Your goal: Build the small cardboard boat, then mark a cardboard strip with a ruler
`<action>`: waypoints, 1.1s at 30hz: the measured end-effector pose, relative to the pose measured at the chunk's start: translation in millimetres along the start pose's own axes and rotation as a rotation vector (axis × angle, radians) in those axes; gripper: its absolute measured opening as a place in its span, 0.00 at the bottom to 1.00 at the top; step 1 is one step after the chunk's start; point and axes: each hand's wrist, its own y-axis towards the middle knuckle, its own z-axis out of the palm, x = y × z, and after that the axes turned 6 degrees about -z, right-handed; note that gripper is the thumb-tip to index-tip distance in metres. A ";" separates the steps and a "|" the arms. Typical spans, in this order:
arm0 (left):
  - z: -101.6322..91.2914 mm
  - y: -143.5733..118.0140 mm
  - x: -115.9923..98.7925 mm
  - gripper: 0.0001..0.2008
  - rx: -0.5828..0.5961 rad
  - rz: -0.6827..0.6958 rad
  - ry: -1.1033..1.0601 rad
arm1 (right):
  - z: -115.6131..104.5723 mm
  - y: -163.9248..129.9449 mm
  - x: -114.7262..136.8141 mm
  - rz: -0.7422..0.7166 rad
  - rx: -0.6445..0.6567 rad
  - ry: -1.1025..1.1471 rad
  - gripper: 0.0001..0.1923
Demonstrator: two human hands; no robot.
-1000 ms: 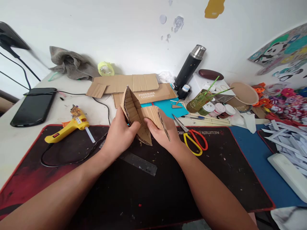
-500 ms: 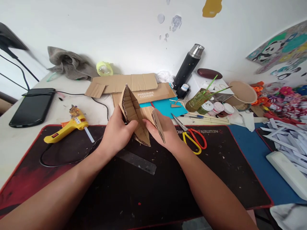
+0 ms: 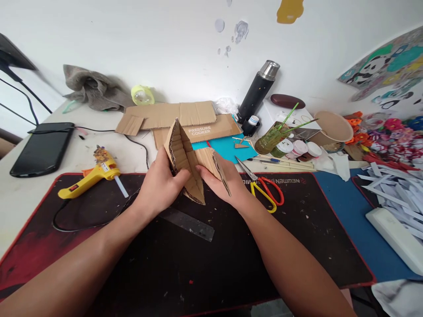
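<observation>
A folded cardboard piece (image 3: 185, 154) is held up over the dark desk mat (image 3: 185, 273), its corrugated cut edges showing. My left hand (image 3: 163, 182) is closed on its left side, thumb pressed against the inner face. On the right, my right hand (image 3: 228, 180) grips a narrower bent flap of cardboard, thumb on the inside; whether this flap is joined to the larger part cannot be made out. The fingers behind the cardboard are hidden. Below the hands lies a clear ruler-like strip (image 3: 191, 224). Scissors (image 3: 264, 189) with red and yellow handles rest just right of my right hand.
A yellow glue gun (image 3: 89, 176) lies at the left, its cord looping on the mat. Flat cardboard pieces (image 3: 172, 114) and a blue sheet (image 3: 218, 152) sit behind the hands. A black flask (image 3: 256, 94), a brush jar (image 3: 269, 141), paint pots (image 3: 299, 149) and paper strips (image 3: 399, 193) stand right.
The cardboard has tilted slightly in my hands, its lower tip shifting a little left and the right flap turning slightly. Both hands keep their hold, and the whole view has shifted slightly.
</observation>
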 end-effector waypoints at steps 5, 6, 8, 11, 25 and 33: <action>1.2 0.1 2.5 0.20 -0.002 0.006 -0.029 | 0.1 -0.1 2.4 0.003 -0.007 0.035 0.08; 1.7 0.3 3.1 0.21 0.004 0.006 -0.039 | -0.1 -0.4 3.5 0.004 -0.013 0.062 0.09; 2.4 0.7 3.9 0.21 0.028 0.018 -0.074 | -0.8 -1.7 5.6 0.001 -0.035 0.110 0.09; 2.6 1.5 4.5 0.23 0.063 0.035 -0.123 | -2.2 -3.8 7.4 0.003 -0.058 0.118 0.07; 6.7 0.5 7.3 0.23 0.117 -0.021 -0.161 | -4.5 -3.2 4.8 0.023 -0.100 0.114 0.10; 5.8 1.3 4.8 0.24 0.077 -0.009 -0.154 | -2.1 -2.0 5.4 -0.013 -0.090 0.098 0.07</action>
